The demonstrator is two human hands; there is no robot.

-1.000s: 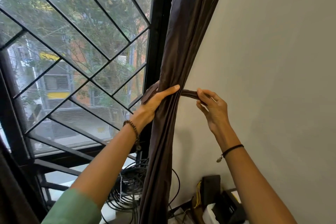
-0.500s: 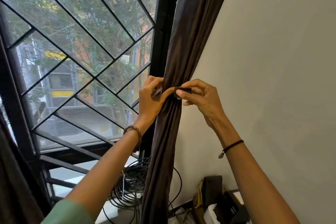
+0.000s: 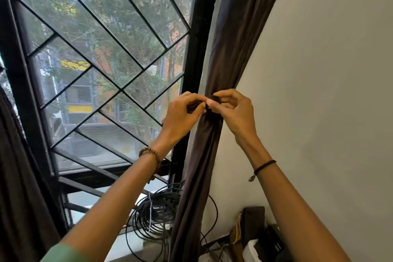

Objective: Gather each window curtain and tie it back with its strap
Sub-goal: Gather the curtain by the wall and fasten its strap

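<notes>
Pinching fingertips of left hand (image 3: pixel 180 112) and right hand (image 3: pixel 236 110) meet on the dark strap (image 3: pixel 215 99), each hand curled around one end. The strap is mostly hidden; its ends appear to overlap. The curtain (image 3: pixel 230 53), dark brown and glossy, is cinched to a narrow waist between the window frame (image 3: pixel 196 49) on the left and the pale wall (image 3: pixel 319 70) on the right.

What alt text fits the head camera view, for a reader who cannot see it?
The left hand and the right hand pinch a dark strap at the front of a gathered brown curtain, between a window and a white wall. The window has a black diagonal grille; a coil of black cable lies below it.
</notes>
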